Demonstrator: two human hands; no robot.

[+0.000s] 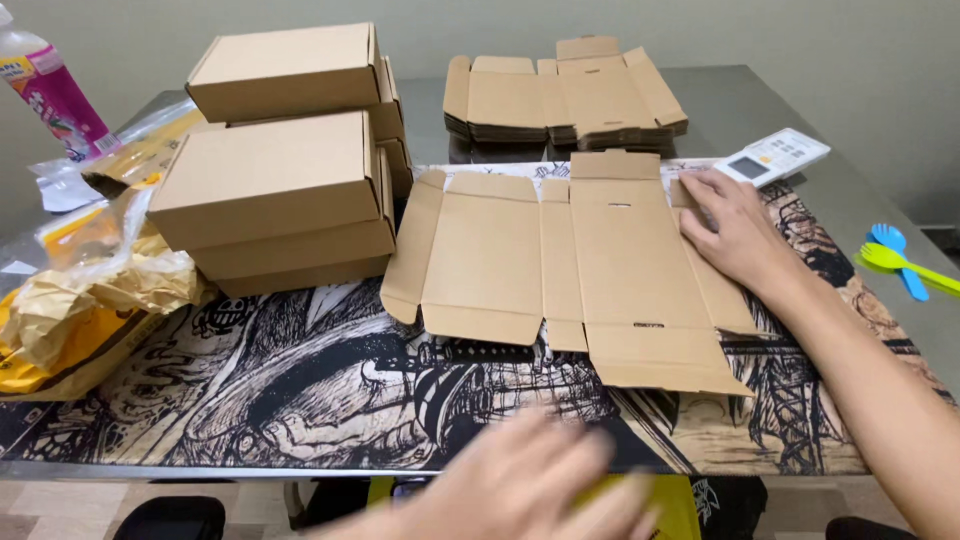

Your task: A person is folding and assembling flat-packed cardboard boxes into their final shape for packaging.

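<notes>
Cardboard lies flat in the middle of the counter (880,200): an unfolded box blank (570,270) spread on a mat printed with dark line drawings (300,390). The right hand (735,230) rests open, palm down, fingers pressing the blank's right-hand flap near its far corner. The left hand (520,490) is low at the near edge of the counter, blurred, fingers loosely spread and holding nothing that I can make out.

To the left stand folded boxes (280,170) stacked in two piles, touching the blank's left flap. Behind the blank sits a pile of more flat blanks (565,100). A white remote control (772,157) lies just beside the right hand's fingertips, and a blue and a green plastic spork (900,258) lie further right. Crumpled paper and plastic bags (90,290) and a bottle (55,90) crowd the far left.

With only one side pinned, the blank may well pivot or slide on the mat. Its left flap could nudge the stacked boxes, and the remote could be knocked toward the counter edge.
</notes>
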